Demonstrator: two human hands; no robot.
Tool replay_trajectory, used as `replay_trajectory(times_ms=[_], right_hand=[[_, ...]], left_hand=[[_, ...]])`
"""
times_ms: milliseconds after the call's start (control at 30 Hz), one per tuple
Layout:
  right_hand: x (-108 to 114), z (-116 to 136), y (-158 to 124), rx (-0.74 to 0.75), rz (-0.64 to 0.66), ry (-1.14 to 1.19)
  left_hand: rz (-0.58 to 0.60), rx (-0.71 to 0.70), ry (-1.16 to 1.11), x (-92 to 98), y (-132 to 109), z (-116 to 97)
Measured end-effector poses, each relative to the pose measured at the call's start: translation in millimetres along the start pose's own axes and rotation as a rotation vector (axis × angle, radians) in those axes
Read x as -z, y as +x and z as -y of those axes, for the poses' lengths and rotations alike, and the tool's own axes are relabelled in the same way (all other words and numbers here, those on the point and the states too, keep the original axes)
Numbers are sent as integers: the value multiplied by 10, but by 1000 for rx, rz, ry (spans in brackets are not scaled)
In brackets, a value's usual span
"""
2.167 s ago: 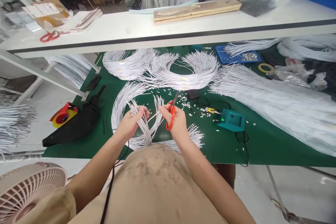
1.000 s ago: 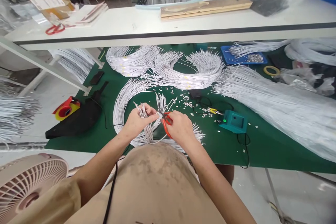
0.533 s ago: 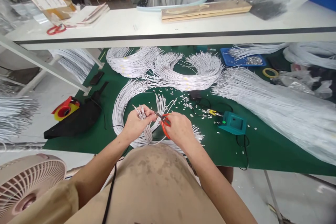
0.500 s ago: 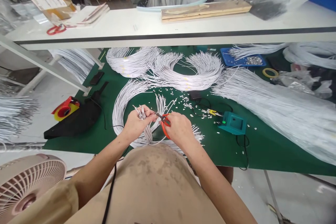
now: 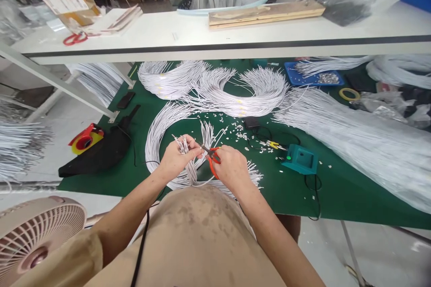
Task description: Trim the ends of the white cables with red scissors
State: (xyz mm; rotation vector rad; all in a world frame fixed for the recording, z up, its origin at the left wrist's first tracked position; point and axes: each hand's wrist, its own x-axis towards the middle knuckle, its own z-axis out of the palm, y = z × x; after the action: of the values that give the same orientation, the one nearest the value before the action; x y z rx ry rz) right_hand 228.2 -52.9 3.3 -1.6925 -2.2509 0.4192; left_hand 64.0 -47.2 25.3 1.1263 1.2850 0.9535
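My left hand (image 5: 175, 160) is closed round a bundle of thin white wires (image 5: 184, 145), whose ends stick up above the fingers. My right hand (image 5: 230, 167) grips red-handled scissors (image 5: 211, 157), with the blades pointing left at the wire ends beside my left thumb. Both hands hover just above the near edge of the green mat (image 5: 286, 188). The held wires loop down over more white wires (image 5: 161, 125) lying on the mat. Small white cut-off bits (image 5: 237, 131) are scattered just beyond my hands.
Big curved wire bundles (image 5: 235, 94) lie across the mat, and a plastic-wrapped wire heap (image 5: 363, 139) on the right. A teal box (image 5: 299, 159), yellow-handled tool (image 5: 273, 145), blue tray (image 5: 313, 74), tape roll (image 5: 349, 94) and red tape dispenser (image 5: 84, 139) are nearby. A white shelf (image 5: 215, 36) overhangs. A fan (image 5: 37, 242) sits bottom left.
About two seconds ago the scissors pointed up and away; my right hand has since turned them left toward the wire ends in my left hand. Since half a second ago, hardly anything moved.
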Motion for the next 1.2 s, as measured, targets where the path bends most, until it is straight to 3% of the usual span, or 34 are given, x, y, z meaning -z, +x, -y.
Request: replay_trajectory(times_ms=[133,333,633,800,933,1000,1100,1200], right_hand=[[27,-28,46,-16,-50,199],[46,48,163,-135,-125,842],[56,148,214,-286,-14,1167],[68,151,198,-338,13,1243],[2,145,199,-313,52,1354],[-41,112,207,-331,25,1301],[-54,30,213,-407,-144,1038],[32,-17,208,-334,-409,776]], left_hand=[[-22,-10,-3,-4,-14,-2],[-67,-40,83,-29,-13,9],[-83,-41,72,-54,1,18],[-43,-28,0,-54,16,35],[81,-15,-85,-61,17,27],[156,8,-103,-51,21,22],[202,42,-110,-20,39,26],[173,38,-49,8,61,41]])
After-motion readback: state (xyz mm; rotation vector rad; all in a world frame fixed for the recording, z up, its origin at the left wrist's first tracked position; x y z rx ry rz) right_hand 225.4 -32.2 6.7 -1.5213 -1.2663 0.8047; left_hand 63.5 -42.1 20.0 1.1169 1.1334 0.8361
